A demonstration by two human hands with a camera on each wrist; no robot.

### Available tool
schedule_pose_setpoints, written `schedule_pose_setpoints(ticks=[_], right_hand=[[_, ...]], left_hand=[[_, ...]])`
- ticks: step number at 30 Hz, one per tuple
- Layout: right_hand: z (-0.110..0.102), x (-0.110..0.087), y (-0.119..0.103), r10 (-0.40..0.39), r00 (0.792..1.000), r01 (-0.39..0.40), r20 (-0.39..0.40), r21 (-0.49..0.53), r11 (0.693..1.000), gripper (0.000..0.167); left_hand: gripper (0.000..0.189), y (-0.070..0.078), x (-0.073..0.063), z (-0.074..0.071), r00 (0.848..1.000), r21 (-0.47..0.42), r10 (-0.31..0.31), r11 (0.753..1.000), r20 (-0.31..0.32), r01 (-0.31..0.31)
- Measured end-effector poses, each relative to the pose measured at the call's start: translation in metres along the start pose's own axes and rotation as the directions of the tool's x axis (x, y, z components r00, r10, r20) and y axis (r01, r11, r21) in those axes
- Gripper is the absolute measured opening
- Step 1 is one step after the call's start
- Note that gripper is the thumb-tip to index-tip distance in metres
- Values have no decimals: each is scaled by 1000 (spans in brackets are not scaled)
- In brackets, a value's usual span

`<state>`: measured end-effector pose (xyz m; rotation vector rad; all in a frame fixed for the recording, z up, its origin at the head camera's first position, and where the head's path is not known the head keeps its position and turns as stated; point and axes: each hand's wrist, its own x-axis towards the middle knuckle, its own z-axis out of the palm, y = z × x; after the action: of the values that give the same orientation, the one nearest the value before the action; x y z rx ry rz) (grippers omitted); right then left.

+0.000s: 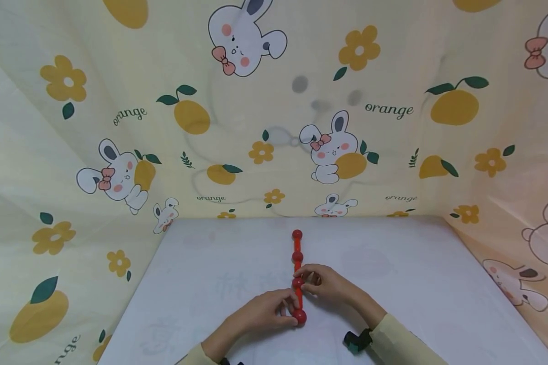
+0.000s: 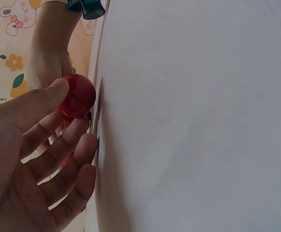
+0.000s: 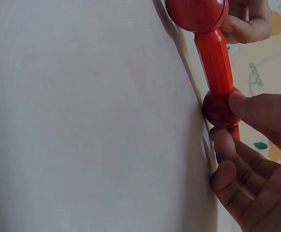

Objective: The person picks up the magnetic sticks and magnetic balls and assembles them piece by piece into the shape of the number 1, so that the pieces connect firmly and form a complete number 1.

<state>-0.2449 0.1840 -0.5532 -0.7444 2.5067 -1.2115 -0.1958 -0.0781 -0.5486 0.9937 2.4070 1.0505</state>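
Observation:
Several red balls joined by orange-red rods form one straight line that runs away from me on the white table. My left hand pinches the nearest ball between thumb and fingers; in the left wrist view a dark seam crosses this ball. My right hand holds the second ball with thumb and fingertips. A ribbed rod links these two balls in the right wrist view. Beyond my hands, another ball and the far end ball lie untouched.
The white table reaches back to a yellow curtain printed with rabbits, oranges and flowers, which also closes off both sides. A dark strap piece sits at my right sleeve.

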Motion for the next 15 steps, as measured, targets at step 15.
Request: schedule_pose_setpoints(ticks=[15], right_hand=[[0,1,3,13,1000,-13,12,30,999,32]], left_hand=[[28,1,3,2,1000,-21,-9,1000,15,9]])
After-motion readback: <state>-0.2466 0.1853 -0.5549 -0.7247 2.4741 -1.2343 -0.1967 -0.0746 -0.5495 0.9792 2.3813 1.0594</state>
